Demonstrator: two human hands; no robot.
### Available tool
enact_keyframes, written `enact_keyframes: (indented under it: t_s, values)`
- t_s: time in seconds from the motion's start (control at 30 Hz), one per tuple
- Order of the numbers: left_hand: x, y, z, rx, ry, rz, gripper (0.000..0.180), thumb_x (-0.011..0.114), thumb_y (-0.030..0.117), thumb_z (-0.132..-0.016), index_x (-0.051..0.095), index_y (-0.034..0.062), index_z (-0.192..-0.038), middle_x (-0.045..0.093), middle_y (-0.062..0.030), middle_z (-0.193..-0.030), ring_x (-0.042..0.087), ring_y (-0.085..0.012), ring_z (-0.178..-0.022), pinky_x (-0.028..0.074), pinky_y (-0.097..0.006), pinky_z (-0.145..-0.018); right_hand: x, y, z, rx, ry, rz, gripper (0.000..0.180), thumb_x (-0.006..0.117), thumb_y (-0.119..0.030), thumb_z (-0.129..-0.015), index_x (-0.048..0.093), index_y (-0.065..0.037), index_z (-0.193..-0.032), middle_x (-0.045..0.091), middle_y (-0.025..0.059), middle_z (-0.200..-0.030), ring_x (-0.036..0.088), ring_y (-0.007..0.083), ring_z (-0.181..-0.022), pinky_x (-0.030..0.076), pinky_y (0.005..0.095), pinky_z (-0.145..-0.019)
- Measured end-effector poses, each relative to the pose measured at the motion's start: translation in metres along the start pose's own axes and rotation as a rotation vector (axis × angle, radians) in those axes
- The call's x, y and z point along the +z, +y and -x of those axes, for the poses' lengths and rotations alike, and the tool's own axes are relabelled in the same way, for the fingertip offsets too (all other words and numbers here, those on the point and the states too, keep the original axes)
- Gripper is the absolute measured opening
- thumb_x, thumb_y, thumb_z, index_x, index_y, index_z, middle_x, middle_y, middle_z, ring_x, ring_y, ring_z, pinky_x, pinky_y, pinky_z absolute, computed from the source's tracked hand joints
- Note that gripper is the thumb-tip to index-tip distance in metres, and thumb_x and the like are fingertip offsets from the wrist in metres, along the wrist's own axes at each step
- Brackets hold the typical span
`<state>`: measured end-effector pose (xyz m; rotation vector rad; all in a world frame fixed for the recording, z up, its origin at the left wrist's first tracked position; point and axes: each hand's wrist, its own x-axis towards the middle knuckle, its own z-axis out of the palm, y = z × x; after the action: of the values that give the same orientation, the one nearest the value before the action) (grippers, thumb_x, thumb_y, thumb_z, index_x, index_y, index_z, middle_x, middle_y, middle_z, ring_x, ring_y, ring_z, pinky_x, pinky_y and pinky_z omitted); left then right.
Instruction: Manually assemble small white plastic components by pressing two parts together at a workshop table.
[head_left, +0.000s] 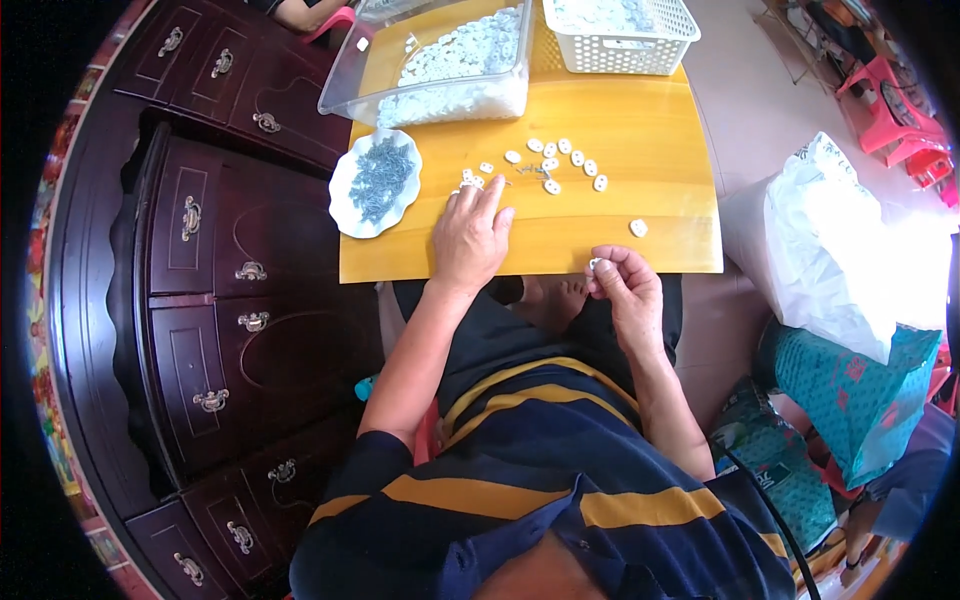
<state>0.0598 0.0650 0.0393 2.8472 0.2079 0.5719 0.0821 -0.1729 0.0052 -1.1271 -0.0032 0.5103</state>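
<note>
My left hand (470,235) lies palm down on the yellow wooden table (640,130), its fingertips on a small white plastic piece (470,179). My right hand (625,285) is at the table's near edge, fingers pinched on another small white piece (595,264). Several more white pieces (565,160) are scattered past my left hand, and one lies alone (638,227) near my right hand. A white scalloped plate (345,205) with small grey metal parts sits to the left of my left hand.
A clear plastic bin (340,95) full of white pieces and a white lattice basket (620,55) stand at the table's far side. Dark wooden drawers (210,300) are on the left. A white sack (830,250), green bags and red stools are on the right. Another person's arm (300,15) shows at the top.
</note>
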Motion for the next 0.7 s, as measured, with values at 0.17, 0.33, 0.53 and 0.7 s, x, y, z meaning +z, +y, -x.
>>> enact_keyframes:
  t_s: [0.17,0.33,0.53,0.7]
  values:
    - [0.009,0.004,-0.002,-0.025,-0.056,-0.025,0.044,0.070,0.020,-0.091,0.064,0.0070,-0.133,0.064,-0.0141,-0.107,0.064,-0.0341,-0.102,0.053,-0.045,-0.087,-0.001,0.001,0.000,-0.005,-0.002,0.004,0.017,0.064,-0.011,-0.103,0.067,-0.001,-0.117,0.071,0.0040,-0.092,0.063,0.0088,-0.075,0.053,0.0223,-0.072]
    - [0.010,0.005,-0.001,-0.001,-0.059,-0.049,0.042,0.071,0.021,-0.091,0.066,0.0073,-0.130,0.063,-0.0136,-0.102,0.064,-0.0329,-0.098,0.054,-0.044,-0.084,-0.002,0.000,0.001,-0.016,-0.005,0.006,0.018,0.064,-0.011,-0.103,0.067,-0.001,-0.117,0.072,0.0041,-0.092,0.063,0.0087,-0.076,0.053,0.0224,-0.073]
    - [0.005,0.015,0.008,0.078,-0.036,-0.034,0.039,0.074,0.024,-0.088,0.070,0.0085,-0.123,0.062,-0.0122,-0.099,0.064,-0.0310,-0.096,0.053,-0.043,-0.081,0.000,0.002,0.001,-0.018,-0.010,0.013,0.018,0.064,-0.012,-0.103,0.067,-0.001,-0.117,0.072,0.0040,-0.093,0.063,0.0084,-0.077,0.053,0.0222,-0.073]
    - [-0.010,0.029,0.030,0.145,-0.069,0.052,0.041,0.079,0.026,-0.083,0.072,0.0067,-0.118,0.061,-0.0099,-0.098,0.062,-0.0302,-0.093,0.052,-0.041,-0.078,0.000,-0.002,0.001,-0.022,-0.006,0.016,0.018,0.064,-0.012,-0.103,0.067,-0.001,-0.117,0.072,0.0041,-0.093,0.064,0.0083,-0.078,0.053,0.0221,-0.074]
